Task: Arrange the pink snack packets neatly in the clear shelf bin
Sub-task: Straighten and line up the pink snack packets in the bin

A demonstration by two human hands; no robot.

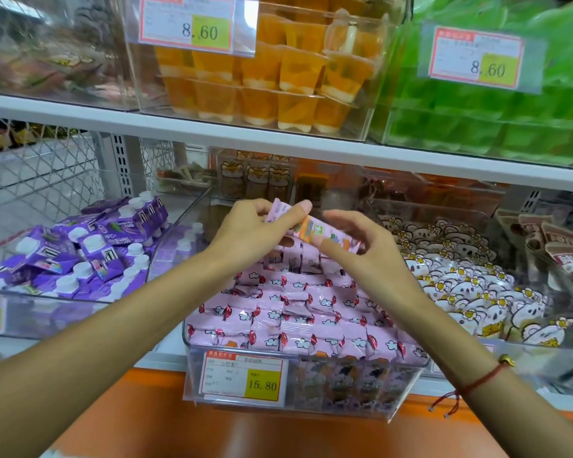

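Two white shelf boards, one above the other. Upper shelf (80, 109): a clear bin of orange jelly cups (262, 90) with an 8.60 price tag, beside it a clear bin of green packs (477, 120), also tagged 8.60; a blurred bin at far left. Lower shelf (166, 358), orange front edge: bin of purple pouches (80, 256) at left, clear shelf bin (407, 385) of pink snack packets (298, 309) in the middle, tagged 15.80, bin of white flower-print packets (470, 285) touching its right side.
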